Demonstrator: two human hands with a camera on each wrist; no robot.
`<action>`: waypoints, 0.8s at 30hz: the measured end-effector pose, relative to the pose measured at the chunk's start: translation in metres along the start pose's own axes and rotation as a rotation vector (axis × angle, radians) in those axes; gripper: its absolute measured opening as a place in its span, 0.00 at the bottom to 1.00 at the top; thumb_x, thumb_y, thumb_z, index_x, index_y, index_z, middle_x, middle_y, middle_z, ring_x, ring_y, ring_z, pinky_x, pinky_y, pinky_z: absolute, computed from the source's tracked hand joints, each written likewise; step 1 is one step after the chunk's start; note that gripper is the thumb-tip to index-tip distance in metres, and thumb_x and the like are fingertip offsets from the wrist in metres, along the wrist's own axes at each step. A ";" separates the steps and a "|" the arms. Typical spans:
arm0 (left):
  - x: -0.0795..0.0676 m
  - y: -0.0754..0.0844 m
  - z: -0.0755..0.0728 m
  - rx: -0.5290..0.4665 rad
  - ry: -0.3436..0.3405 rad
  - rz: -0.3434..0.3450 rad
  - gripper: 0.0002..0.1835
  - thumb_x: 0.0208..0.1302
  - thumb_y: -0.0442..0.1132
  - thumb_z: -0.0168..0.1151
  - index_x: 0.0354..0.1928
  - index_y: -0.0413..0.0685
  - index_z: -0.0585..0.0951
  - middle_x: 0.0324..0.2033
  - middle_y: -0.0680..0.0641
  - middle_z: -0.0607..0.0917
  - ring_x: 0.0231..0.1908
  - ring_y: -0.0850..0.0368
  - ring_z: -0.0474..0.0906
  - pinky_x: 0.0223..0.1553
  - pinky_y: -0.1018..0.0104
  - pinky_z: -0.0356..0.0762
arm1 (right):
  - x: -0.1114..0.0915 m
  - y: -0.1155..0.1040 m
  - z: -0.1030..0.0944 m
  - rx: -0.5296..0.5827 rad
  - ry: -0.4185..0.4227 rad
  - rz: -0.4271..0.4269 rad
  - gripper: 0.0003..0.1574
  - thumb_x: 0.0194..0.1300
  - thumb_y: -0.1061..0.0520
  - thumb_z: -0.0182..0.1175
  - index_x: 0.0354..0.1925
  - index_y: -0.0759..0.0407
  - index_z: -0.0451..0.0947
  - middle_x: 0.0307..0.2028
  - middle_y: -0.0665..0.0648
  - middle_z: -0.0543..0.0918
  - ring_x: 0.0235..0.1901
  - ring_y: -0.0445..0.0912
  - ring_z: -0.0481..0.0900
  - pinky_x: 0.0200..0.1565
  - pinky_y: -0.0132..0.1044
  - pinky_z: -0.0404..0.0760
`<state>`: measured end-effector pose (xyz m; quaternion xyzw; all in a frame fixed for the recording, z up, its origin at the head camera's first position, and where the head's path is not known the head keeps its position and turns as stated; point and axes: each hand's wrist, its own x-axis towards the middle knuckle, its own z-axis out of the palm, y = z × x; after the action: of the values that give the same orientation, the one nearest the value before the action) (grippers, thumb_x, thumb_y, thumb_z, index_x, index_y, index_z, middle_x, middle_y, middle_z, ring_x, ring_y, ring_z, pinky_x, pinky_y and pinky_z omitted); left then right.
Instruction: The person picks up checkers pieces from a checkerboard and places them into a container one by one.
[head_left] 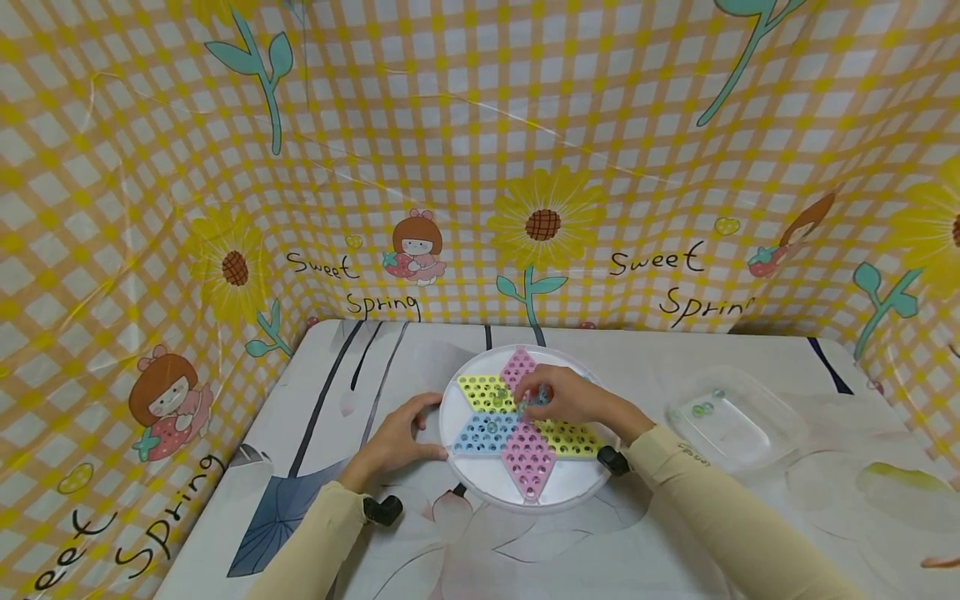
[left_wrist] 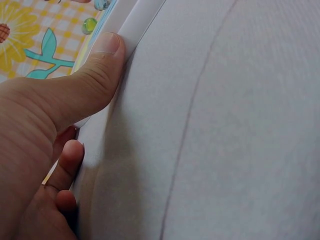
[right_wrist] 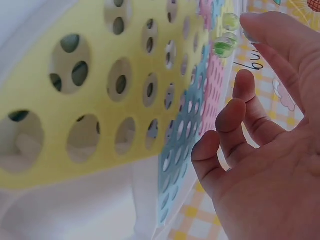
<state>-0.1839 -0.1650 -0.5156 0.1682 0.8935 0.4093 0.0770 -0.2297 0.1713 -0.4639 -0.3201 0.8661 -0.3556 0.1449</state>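
Note:
A round white Chinese checkers board (head_left: pixel 480 479) with a pink, yellow and blue star of holes lies on the table. My left hand (head_left: pixel 397 433) holds its left rim, the thumb (left_wrist: pixel 102 65) laid on the edge in the left wrist view. Over the star's middle, my right hand (head_left: pixel 561 396) pinches a glass marble (right_wrist: pixel 250 37), which its fingertips mostly cover. Just beside those fingertips, a green-streaked marble (right_wrist: pixel 223 47) sits on the board in the right wrist view. A clear marble (head_left: pixel 492 427) rests on the blue section.
To the right of the board stands a clear plastic container (head_left: pixel 780 417) with several marbles (head_left: pixel 702 409) inside. A patterned cloth (head_left: pixel 465 150) hangs around the table's back and sides. The table cover (head_left: pixel 420 550) has printed flowers.

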 end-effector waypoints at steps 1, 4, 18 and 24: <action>0.000 0.000 0.000 0.001 0.001 -0.003 0.48 0.47 0.43 0.85 0.72 0.51 0.72 0.42 0.48 0.76 0.43 0.54 0.70 0.48 0.58 0.67 | 0.000 -0.001 0.000 -0.001 0.004 0.005 0.10 0.65 0.59 0.71 0.45 0.52 0.86 0.42 0.54 0.80 0.42 0.52 0.75 0.44 0.42 0.75; 0.000 -0.001 0.001 0.002 0.000 -0.005 0.48 0.47 0.43 0.85 0.72 0.51 0.72 0.42 0.48 0.76 0.43 0.54 0.70 0.48 0.58 0.66 | -0.001 -0.003 -0.001 -0.015 0.014 0.013 0.11 0.65 0.59 0.71 0.46 0.51 0.86 0.42 0.54 0.80 0.41 0.52 0.75 0.44 0.42 0.75; 0.000 -0.001 0.000 -0.001 -0.009 0.020 0.48 0.48 0.43 0.85 0.72 0.50 0.71 0.42 0.48 0.75 0.43 0.54 0.69 0.47 0.58 0.66 | -0.001 -0.010 -0.005 -0.025 0.045 0.063 0.10 0.66 0.57 0.71 0.46 0.47 0.86 0.42 0.55 0.80 0.41 0.55 0.74 0.42 0.43 0.74; 0.000 0.000 0.000 -0.004 -0.007 0.017 0.48 0.48 0.44 0.85 0.72 0.50 0.71 0.42 0.48 0.75 0.43 0.54 0.69 0.47 0.58 0.66 | 0.000 -0.012 -0.005 -0.023 0.056 0.048 0.09 0.67 0.56 0.70 0.45 0.47 0.86 0.42 0.55 0.80 0.41 0.53 0.75 0.43 0.43 0.74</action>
<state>-0.1836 -0.1651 -0.5158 0.1769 0.8911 0.4109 0.0770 -0.2268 0.1672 -0.4519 -0.2908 0.8812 -0.3509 0.1257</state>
